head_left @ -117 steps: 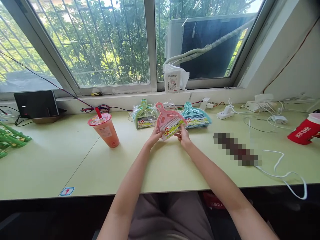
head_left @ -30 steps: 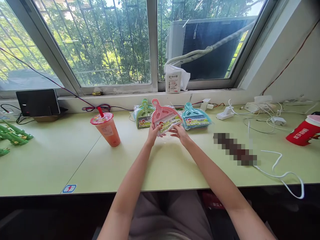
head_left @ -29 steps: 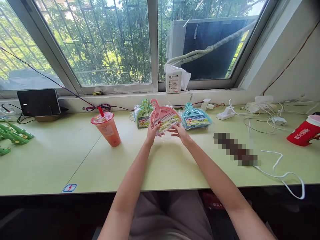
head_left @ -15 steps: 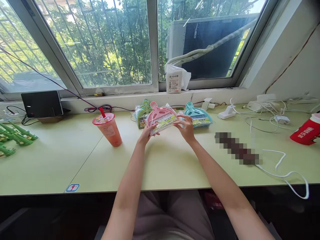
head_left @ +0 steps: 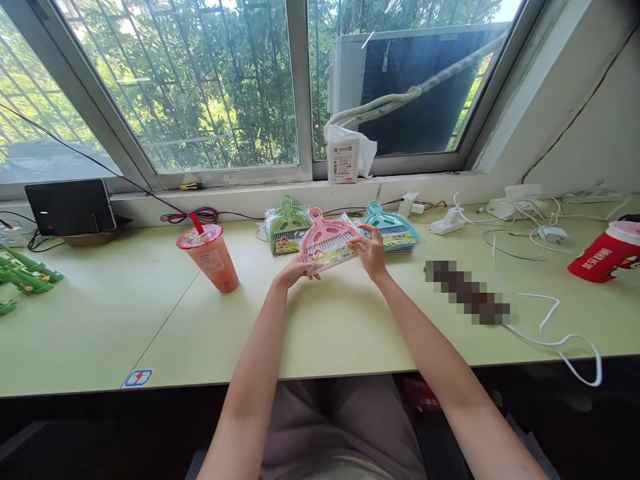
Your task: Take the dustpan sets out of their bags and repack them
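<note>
A pink dustpan-and-brush set [head_left: 327,241] in clear plastic wrapping is held above the table, slightly tilted. My left hand [head_left: 295,271] grips its lower left corner from below. On its right end the fingers of my right hand [head_left: 371,253] pinch the wrapping. Behind it to the left lies a green dustpan-and-brush set [head_left: 287,225], partly covered by the pink one. To the right, a stack of blue dustpan-and-brush sets [head_left: 393,227] sits just behind my right hand.
Left of my arms stands a drink cup with a red straw [head_left: 213,259]. A tablet [head_left: 73,208] leans near the window. White cables and a power strip [head_left: 447,221] lie at right, with a red cup [head_left: 605,253] and a pixelated item [head_left: 467,292]. A tissue pack [head_left: 343,160] rests on the sill.
The pink set has shifted a little to the right, uncovering more of the green one. Both hands still hold it. The whole view has moved slightly.
</note>
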`<act>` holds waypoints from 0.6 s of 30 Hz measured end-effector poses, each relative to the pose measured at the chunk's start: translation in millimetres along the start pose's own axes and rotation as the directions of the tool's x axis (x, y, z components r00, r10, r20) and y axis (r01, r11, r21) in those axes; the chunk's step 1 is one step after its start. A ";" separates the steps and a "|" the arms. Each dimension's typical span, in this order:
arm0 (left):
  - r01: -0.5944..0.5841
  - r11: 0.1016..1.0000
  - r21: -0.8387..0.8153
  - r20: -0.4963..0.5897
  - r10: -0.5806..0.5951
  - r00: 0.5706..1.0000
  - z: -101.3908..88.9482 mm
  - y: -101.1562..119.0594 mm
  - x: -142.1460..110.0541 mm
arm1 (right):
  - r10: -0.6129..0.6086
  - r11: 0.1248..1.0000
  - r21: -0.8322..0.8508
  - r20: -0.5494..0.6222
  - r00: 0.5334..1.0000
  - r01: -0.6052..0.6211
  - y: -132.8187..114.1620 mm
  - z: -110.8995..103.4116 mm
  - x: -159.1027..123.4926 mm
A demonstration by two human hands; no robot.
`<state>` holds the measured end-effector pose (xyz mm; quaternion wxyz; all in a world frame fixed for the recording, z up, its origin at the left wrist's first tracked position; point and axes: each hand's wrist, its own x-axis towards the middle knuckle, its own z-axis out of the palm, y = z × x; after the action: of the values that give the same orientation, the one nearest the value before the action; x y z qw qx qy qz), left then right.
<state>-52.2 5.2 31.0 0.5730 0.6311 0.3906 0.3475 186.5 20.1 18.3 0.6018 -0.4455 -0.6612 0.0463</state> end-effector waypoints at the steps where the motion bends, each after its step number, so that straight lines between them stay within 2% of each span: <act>1: -0.005 1.000 0.001 0.000 0.005 1.000 0.4 0.2 -0.6 | 0.033 0.999 0.035 0.010 0.999 -0.033 2.4 0.9 -0.4; 4: -0.022 1.000 -0.003 -0.002 0.022 1.000 0.0 0.2 -2.3 | 0.212 0.955 0.197 0.064 0.975 -0.220 6.7 3.1 -0.3; 7: -0.026 1.000 -0.006 0.009 0.026 1.000 -2.2 -0.7 -1.6 | 0.406 0.813 0.358 0.217 0.888 -0.459 7.0 5.4 0.8; 9: -0.027 0.999 -0.033 -0.021 0.026 0.999 -3.2 -1.0 0.6 | 0.469 0.709 0.426 0.310 0.827 -0.562 6.2 6.8 1.6; 11: -0.046 0.995 -0.092 -0.059 0.040 0.997 -2.8 -0.9 3.3 | 0.519 0.639 0.476 0.313 0.795 -0.604 5.8 7.4 2.3; 13: -0.099 0.985 -0.143 -0.074 0.089 0.993 -0.4 -0.6 5.7 | 0.575 0.600 0.515 0.253 0.778 -0.612 6.7 7.0 3.0; 16: -0.168 0.981 -0.101 -0.085 0.160 0.984 6.9 -1.0 9.2 | 0.625 0.590 0.534 0.174 0.761 -0.606 8.9 5.5 3.5; 18: -0.175 0.984 -0.037 -0.161 0.167 0.973 12.4 -2.4 12.7 | 0.624 0.602 0.525 0.161 0.765 -0.602 8.2 5.4 3.0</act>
<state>-35.7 11.0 27.2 0.5242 0.6182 0.3699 0.4540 186.7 29.6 14.2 0.6627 -0.4540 -0.4142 0.4280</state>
